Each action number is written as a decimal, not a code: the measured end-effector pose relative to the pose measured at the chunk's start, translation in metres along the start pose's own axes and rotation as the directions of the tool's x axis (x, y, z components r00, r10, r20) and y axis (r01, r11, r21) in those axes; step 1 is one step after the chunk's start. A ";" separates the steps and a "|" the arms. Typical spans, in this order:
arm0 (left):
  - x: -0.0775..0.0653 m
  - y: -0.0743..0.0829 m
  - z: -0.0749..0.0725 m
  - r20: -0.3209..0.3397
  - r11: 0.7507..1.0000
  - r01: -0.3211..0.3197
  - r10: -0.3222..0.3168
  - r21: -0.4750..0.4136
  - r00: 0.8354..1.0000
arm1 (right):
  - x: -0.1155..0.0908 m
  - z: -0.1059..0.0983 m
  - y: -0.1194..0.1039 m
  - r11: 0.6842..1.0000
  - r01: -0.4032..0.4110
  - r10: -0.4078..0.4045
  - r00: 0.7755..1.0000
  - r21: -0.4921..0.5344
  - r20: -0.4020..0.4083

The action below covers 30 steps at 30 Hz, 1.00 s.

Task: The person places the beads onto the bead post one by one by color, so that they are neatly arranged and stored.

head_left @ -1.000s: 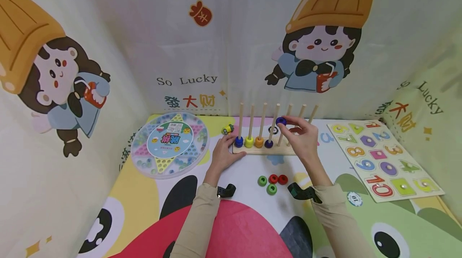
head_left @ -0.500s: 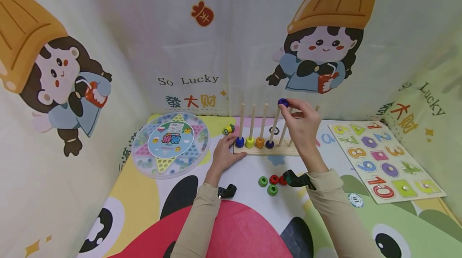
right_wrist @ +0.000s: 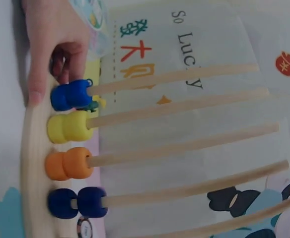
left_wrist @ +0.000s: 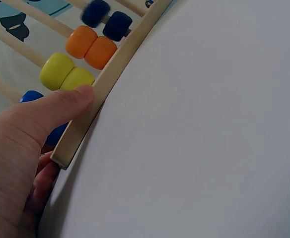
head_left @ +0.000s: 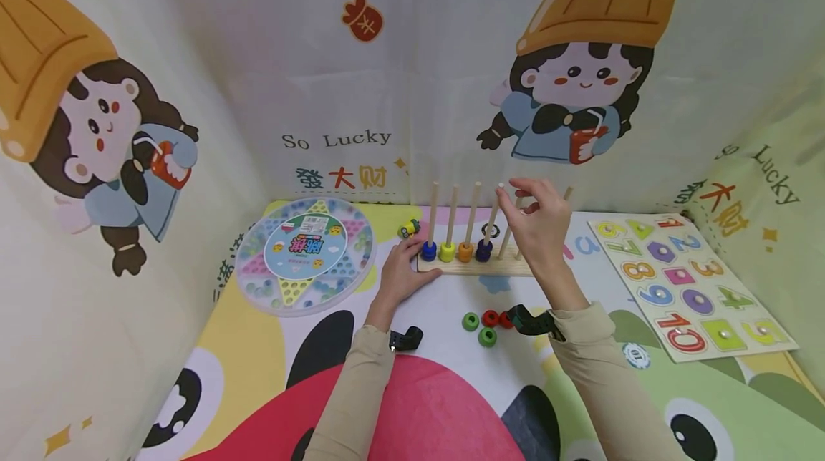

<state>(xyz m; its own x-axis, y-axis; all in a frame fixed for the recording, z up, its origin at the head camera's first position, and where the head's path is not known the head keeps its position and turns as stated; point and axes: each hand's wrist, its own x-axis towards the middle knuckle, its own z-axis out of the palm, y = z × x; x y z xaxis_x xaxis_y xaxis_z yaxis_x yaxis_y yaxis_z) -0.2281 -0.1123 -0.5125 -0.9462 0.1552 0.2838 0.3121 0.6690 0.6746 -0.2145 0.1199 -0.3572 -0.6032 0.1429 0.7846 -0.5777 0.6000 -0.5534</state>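
Note:
A wooden peg stand (head_left: 477,269) with a row of upright pegs is at the table's back. Its first pegs carry blue beads (head_left: 428,252), yellow beads (head_left: 447,253), orange beads (head_left: 465,253) and two dark blue beads (head_left: 484,250). In the right wrist view a narrow gap separates the upper dark blue bead (right_wrist: 92,202) from the lower. My left hand (head_left: 401,275) grips the stand's left end, thumb on the front edge and fingers behind. My right hand (head_left: 543,228) is raised beside the top of the fourth peg, thumb and forefinger parted, nothing between them.
Green beads (head_left: 488,336) and red beads (head_left: 490,318) lie in front of the stand. A round marble game board (head_left: 258,285) is at left, a number puzzle board (head_left: 664,282) at right. Behind the left hand is a small yellow toy (head_left: 409,229).
My right hand rose with a dark blue bead to the fourth peg's top and let it go; the bead has dropped down that peg. My left hand stays on the stand.

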 end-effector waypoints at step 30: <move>-0.001 0.003 -0.001 -0.016 1.000 0.000 0.000 -0.028 1.000 | -0.103 -0.059 0.066 0.910 -0.382 0.224 0.780 0.161 0.585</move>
<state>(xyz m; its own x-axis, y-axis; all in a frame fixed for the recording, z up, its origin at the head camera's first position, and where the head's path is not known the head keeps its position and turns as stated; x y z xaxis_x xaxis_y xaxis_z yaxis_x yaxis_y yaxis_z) -0.2265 -0.1108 -0.5100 -0.9447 0.1432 0.2949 0.3147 0.6482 0.6934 -0.1580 0.1910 -0.4584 -0.9213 -0.2144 0.3245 -0.3837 0.3642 -0.8486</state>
